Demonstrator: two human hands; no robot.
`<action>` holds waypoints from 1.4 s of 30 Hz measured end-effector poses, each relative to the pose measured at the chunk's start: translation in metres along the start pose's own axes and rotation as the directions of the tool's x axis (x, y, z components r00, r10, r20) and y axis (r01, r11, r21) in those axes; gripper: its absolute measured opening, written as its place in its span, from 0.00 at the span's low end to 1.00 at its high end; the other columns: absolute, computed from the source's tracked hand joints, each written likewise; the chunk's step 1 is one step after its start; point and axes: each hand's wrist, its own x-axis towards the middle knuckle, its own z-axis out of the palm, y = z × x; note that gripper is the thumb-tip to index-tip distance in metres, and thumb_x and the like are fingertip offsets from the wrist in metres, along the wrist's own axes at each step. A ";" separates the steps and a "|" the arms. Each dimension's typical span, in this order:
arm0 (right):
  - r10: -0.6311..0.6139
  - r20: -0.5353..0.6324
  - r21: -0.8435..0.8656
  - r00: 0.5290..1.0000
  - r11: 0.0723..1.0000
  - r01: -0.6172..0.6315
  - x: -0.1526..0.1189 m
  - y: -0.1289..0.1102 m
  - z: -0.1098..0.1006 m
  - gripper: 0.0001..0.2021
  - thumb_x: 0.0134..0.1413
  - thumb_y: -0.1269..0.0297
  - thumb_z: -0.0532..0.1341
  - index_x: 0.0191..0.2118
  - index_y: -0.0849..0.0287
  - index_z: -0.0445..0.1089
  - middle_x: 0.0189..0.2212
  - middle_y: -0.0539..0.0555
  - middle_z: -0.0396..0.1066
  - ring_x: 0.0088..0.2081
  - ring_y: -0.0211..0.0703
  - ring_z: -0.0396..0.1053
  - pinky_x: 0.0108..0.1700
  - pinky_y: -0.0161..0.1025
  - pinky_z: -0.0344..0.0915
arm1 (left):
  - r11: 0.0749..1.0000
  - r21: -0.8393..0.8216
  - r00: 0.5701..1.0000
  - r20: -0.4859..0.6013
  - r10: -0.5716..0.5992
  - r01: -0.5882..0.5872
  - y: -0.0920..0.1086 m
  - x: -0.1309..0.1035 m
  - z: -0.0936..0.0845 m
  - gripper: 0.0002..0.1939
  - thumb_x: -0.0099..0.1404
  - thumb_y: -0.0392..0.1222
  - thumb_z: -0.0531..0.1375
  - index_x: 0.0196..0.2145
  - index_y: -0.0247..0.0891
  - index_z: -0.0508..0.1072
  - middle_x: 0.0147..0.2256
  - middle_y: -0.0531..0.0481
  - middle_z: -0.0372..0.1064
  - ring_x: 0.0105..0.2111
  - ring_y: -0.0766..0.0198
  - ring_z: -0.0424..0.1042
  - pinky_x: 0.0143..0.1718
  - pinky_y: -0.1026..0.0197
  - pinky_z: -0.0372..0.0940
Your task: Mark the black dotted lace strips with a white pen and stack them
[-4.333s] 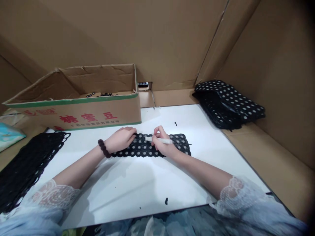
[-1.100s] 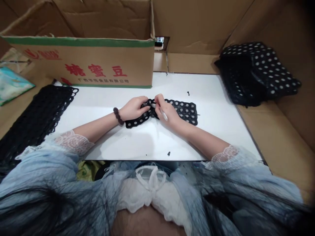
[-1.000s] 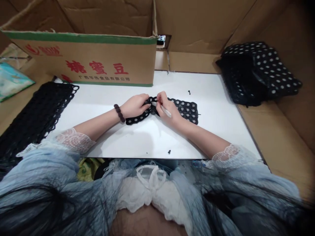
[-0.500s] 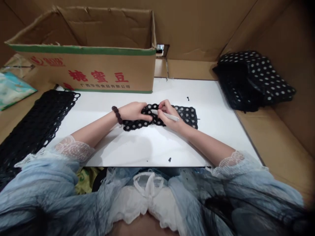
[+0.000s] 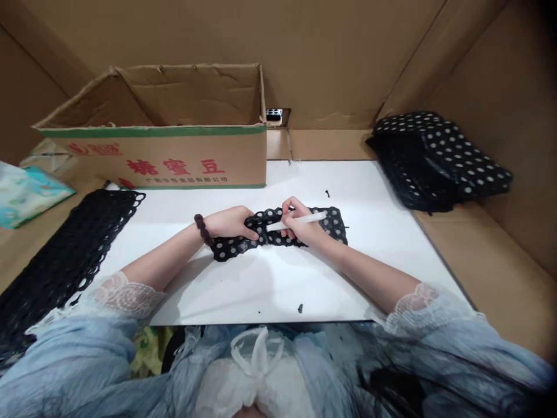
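A black sheet with pale round dots (image 5: 335,223) and scalloped edges lies across the white board. My left hand (image 5: 232,223) grips its left part, with the thumb on top and the other fingers hidden beneath it. In my right hand (image 5: 302,223) is a white pen-like tool (image 5: 311,217), held slantwise between the fingers. Its left tip touches or hovers just over the middle of the dotted sheet; which of the two cannot be told.
An open cardboard box (image 5: 183,157) stands at the back left. Black openwork strips (image 5: 65,255) lie at the left, near a blue-and-white packet (image 5: 35,194). Folded dotted black pieces (image 5: 444,157) rest at the back right. Small black scraps (image 5: 300,308) dot the white board (image 5: 322,290).
The view has tilted up, so everything sits lower. The tool in my right hand now lies flatter with more of it showing, and the raised loop in the sheet's middle has flattened.
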 end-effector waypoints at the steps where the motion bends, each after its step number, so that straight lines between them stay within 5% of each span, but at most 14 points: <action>1: -0.005 0.008 -0.001 1.000 1.000 0.005 0.000 0.000 0.000 0.05 0.45 0.71 0.48 0.31 0.56 0.50 0.13 0.42 0.60 0.13 0.31 0.54 0.16 0.28 0.50 | 0.999 -0.036 0.999 0.036 -0.008 0.009 -0.001 0.000 -0.001 0.11 0.49 0.47 0.58 0.27 0.37 0.69 0.26 0.53 0.72 0.25 0.63 0.70 0.25 0.66 0.62; 5: -0.006 0.064 -0.001 0.998 1.000 0.006 -0.003 -0.003 0.001 0.05 0.46 0.71 0.49 0.31 0.56 0.51 0.15 0.43 0.62 0.14 0.31 0.55 0.17 0.29 0.52 | 0.991 -0.128 0.990 0.141 -0.018 0.036 -0.005 0.002 -0.006 0.12 0.48 0.47 0.59 0.28 0.37 0.69 0.28 0.51 0.73 0.27 0.62 0.71 0.26 0.65 0.64; 13: 0.009 0.022 -0.056 1.000 0.998 -0.007 -0.006 -0.004 0.009 0.04 0.46 0.70 0.49 0.31 0.56 0.51 0.15 0.44 0.63 0.16 0.31 0.56 0.18 0.29 0.51 | 0.983 -0.171 0.989 0.141 -0.042 0.066 -0.005 0.003 -0.006 0.12 0.48 0.45 0.58 0.30 0.36 0.69 0.30 0.49 0.73 0.28 0.62 0.71 0.26 0.65 0.65; 21: -0.105 -0.010 -0.313 0.994 0.945 0.097 -0.014 -0.003 0.020 0.04 0.50 0.68 0.48 0.33 0.56 0.50 0.19 0.45 0.61 0.21 0.33 0.58 0.26 0.33 0.54 | 0.912 -0.381 0.975 -0.093 -0.202 0.153 0.008 -0.003 0.015 0.06 0.44 0.39 0.58 0.23 0.35 0.66 0.19 0.54 0.65 0.18 0.68 0.65 0.16 0.69 0.57; 28: -0.184 -0.016 -0.545 0.983 0.826 0.146 -0.017 -0.005 0.026 0.06 0.51 0.70 0.47 0.36 0.56 0.51 0.19 0.45 0.55 0.18 0.33 0.53 0.25 0.34 0.50 | 0.824 -0.542 0.986 0.058 -0.159 0.165 0.002 0.000 0.012 0.07 0.43 0.36 0.59 0.25 0.36 0.66 0.20 0.53 0.67 0.20 0.66 0.67 0.22 0.66 0.60; 31: -0.215 0.014 -0.555 0.977 0.811 0.186 -0.017 -0.006 0.028 0.05 0.50 0.70 0.48 0.35 0.56 0.51 0.20 0.45 0.56 0.19 0.32 0.53 0.25 0.34 0.50 | 0.913 -0.395 0.994 0.044 -0.096 0.106 0.001 -0.001 0.004 0.08 0.45 0.38 0.58 0.26 0.35 0.67 0.22 0.52 0.68 0.22 0.65 0.68 0.24 0.66 0.60; 34: -0.191 0.004 -0.409 0.982 0.895 0.176 -0.014 -0.002 0.026 0.04 0.51 0.69 0.48 0.35 0.56 0.50 0.19 0.44 0.57 0.19 0.32 0.54 0.25 0.33 0.52 | 0.999 -0.047 0.998 -0.062 -0.008 0.006 0.005 -0.003 -0.001 0.07 0.47 0.41 0.57 0.25 0.35 0.67 0.24 0.52 0.68 0.24 0.65 0.67 0.24 0.67 0.58; 38: -0.143 0.011 -0.215 0.990 0.966 0.142 -0.008 0.003 0.019 0.05 0.51 0.67 0.49 0.33 0.55 0.48 0.18 0.43 0.57 0.19 0.32 0.56 0.24 0.32 0.53 | 0.952 0.305 0.980 -0.183 0.082 -0.022 0.011 -0.007 0.000 0.08 0.50 0.43 0.53 0.26 0.35 0.67 0.24 0.51 0.67 0.24 0.65 0.65 0.23 0.67 0.54; 42: -0.132 0.045 -0.155 0.990 0.978 0.138 -0.009 0.001 0.017 0.06 0.51 0.66 0.50 0.33 0.56 0.48 0.19 0.44 0.58 0.21 0.32 0.57 0.25 0.32 0.54 | 0.934 0.357 0.985 -0.165 0.053 0.010 0.013 -0.010 0.005 0.09 0.53 0.42 0.50 0.26 0.35 0.65 0.23 0.50 0.66 0.23 0.65 0.63 0.23 0.67 0.53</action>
